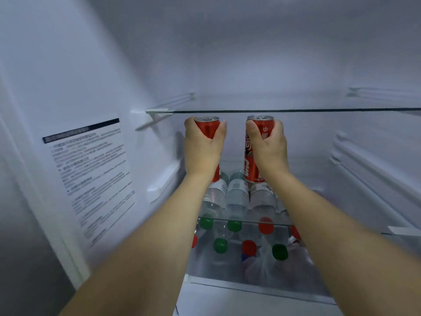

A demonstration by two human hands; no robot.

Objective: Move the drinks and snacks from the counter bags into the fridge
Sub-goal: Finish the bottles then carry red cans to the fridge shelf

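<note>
The left hand (201,151) is curled round a red can (207,128), thumb on the can's right side and fingers wrapped over its left, so that only the silver top, a strip of red below it and a small piece near the wrist show. Just to its right, with a clear gap between them, the right hand (268,147) grips a second red can (255,153) the same way from the other side: thumb on the can's left, fingers round its right. More of this can shows, with white lettering down its side and a small power symbol near the top. Both cans stand upright, side by side at about the same height, inside the fridge (250,53).

Just above the two hands runs the front edge of a glass shelf (284,110); the can tops sit close under it. Below the hands and forearms, clear plastic bottles (237,192) lie on their sides in rows, their green and red caps (234,225) pointing outward, on a lower glass shelf (245,221) and beneath it. Whether the cans rest on anything cannot be told.

Well to the left of the left hand, a printed label (91,179) is stuck on the fridge's white side wall; its text is too blurred to read.
</note>
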